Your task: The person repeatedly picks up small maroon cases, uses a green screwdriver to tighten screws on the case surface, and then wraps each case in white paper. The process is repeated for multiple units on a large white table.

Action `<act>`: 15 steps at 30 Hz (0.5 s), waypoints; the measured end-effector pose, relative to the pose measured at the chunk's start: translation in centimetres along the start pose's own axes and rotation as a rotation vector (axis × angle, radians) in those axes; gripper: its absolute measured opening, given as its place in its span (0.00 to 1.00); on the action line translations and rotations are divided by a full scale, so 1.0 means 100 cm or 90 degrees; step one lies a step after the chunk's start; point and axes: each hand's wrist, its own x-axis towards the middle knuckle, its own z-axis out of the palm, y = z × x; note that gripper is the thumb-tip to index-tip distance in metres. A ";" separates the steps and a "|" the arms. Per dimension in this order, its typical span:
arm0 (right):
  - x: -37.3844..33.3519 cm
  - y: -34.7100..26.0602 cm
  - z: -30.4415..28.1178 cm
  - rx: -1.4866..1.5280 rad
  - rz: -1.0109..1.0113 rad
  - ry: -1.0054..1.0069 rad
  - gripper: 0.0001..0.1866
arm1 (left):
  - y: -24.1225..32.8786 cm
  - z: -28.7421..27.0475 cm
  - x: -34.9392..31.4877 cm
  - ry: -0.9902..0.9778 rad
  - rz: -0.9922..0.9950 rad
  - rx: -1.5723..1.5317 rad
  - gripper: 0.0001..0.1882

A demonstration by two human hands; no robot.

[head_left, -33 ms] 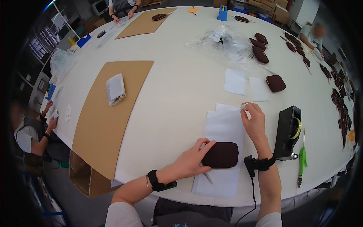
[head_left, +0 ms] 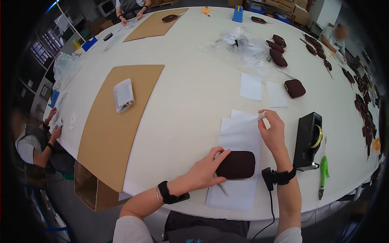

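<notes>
matt dark pouch [head_left: 237, 165] on thin white paper [head_left: 239, 139]

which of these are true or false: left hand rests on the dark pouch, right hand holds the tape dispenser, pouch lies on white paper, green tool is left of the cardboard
1. The left hand rests on the dark pouch. True.
2. The right hand holds the tape dispenser. False: it pinches the far edge of the white paper, apart from the dispenser.
3. The pouch lies on the white paper. True.
4. The green tool lies left of the cardboard sheet. False: it lies right of the dispenser.
</notes>
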 end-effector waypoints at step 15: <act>-0.075 -0.071 -0.044 0.068 -0.119 -0.132 0.13 | -0.008 0.010 -0.015 0.082 0.014 -0.070 0.33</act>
